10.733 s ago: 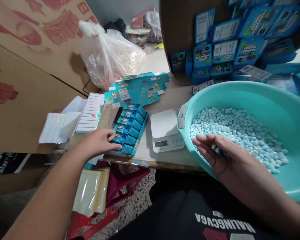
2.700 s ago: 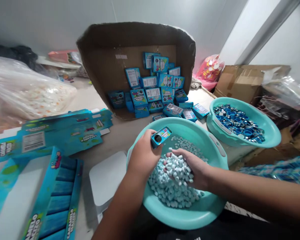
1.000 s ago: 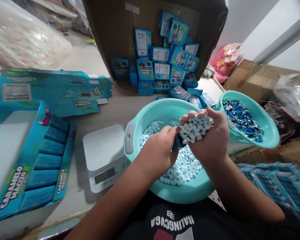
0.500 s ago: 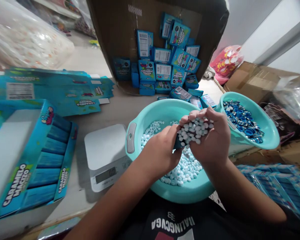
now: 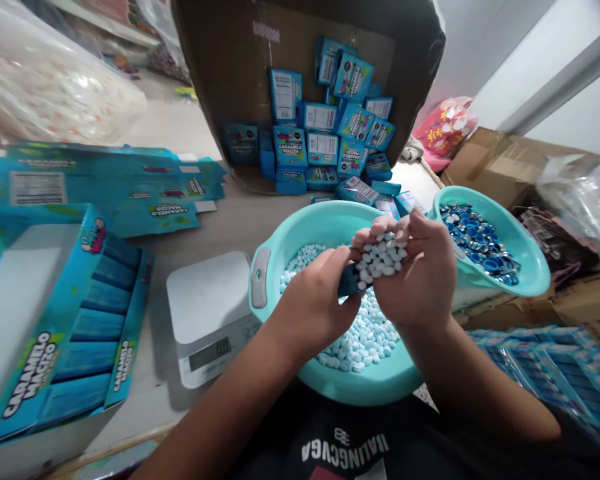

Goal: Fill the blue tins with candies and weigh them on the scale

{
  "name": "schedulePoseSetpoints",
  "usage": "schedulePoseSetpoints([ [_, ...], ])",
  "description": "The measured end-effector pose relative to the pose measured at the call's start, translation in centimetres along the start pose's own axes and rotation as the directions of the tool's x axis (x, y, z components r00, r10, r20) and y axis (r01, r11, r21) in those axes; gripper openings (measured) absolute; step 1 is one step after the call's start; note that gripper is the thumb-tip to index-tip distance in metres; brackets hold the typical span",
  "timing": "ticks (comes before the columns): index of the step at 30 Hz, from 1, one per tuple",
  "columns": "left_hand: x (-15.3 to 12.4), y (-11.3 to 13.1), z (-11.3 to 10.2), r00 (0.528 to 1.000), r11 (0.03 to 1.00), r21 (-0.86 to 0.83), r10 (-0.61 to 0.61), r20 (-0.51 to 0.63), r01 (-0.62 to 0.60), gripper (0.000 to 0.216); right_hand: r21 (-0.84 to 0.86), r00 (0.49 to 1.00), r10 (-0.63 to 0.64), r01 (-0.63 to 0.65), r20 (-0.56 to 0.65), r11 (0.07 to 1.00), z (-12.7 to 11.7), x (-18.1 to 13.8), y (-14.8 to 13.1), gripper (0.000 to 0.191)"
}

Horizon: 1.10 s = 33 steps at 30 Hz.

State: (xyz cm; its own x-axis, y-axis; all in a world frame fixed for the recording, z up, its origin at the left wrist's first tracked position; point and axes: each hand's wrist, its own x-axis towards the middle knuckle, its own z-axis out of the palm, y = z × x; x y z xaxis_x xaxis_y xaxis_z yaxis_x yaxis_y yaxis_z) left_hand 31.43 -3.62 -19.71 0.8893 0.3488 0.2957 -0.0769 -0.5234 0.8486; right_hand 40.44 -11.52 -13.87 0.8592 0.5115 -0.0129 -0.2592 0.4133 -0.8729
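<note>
Over the turquoise basin [image 5: 260, 277], my right hand [image 5: 425, 277] is cupped around a heap of pale blue-white candies [image 5: 384, 257]. My left hand [image 5: 310, 300] grips a small dark blue container [image 5: 349, 281], mostly covered by the fingers. Its open end faces the right palm, and candies sit at its mouth. Below both hands, many loose candies [image 5: 357, 343] cover the basin's bottom. To the left, a white kitchen scale [image 5: 207, 293] shows what looks like 0.0, with nothing on its plate.
A second turquoise basin [image 5: 535, 267] at right holds blue-and-silver caps. Behind, an upright carton [image 5: 220, 67] holds piled blue candy boxes [image 5: 291, 145]. A display box [image 5: 35, 373] stands at left, near flattened printed cardboard [image 5: 105, 180]. Packed blue trays [image 5: 555, 367] lie at lower right.
The heap in my right palm looks smaller, and candies now lie closer to the container's mouth. The container shows more. The whole view has shifted slightly.
</note>
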Motion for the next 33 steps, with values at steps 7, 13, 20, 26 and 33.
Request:
schedulePoseSetpoints([
  [7,-0.04,-0.13,-0.15,1.000,1.000,-0.017,0.004,-0.031,-0.005,0.036,-0.036,0.998,0.000,0.003,0.064,0.999,-0.23,-0.24,-0.12,0.030],
  [13,0.07,0.04,-0.22,1.000,1.000,0.007,0.018,-0.013,-0.018,0.037,-0.065,0.993,-0.054,0.061,0.103,0.996,0.00,-0.34,0.04,0.031],
  [20,-0.18,-0.04,0.02,0.993,0.993,0.059,0.105,-0.049,-0.103,0.043,-0.077,0.987,-0.104,0.114,0.119,0.991,0.22,-0.51,0.01,0.031],
  [26,0.21,-0.08,0.12,0.992,0.994,0.080,0.083,-0.092,-0.076,0.035,-0.055,0.984,-0.112,0.121,0.138,0.991,-0.27,-0.37,0.22,0.027],
  [33,0.53,-0.09,-0.23,0.995,1.000,0.006,0.018,-0.096,-0.018,0.032,-0.095,0.970,-0.152,0.172,0.192,0.981,-0.57,-0.34,0.23,0.022],
])
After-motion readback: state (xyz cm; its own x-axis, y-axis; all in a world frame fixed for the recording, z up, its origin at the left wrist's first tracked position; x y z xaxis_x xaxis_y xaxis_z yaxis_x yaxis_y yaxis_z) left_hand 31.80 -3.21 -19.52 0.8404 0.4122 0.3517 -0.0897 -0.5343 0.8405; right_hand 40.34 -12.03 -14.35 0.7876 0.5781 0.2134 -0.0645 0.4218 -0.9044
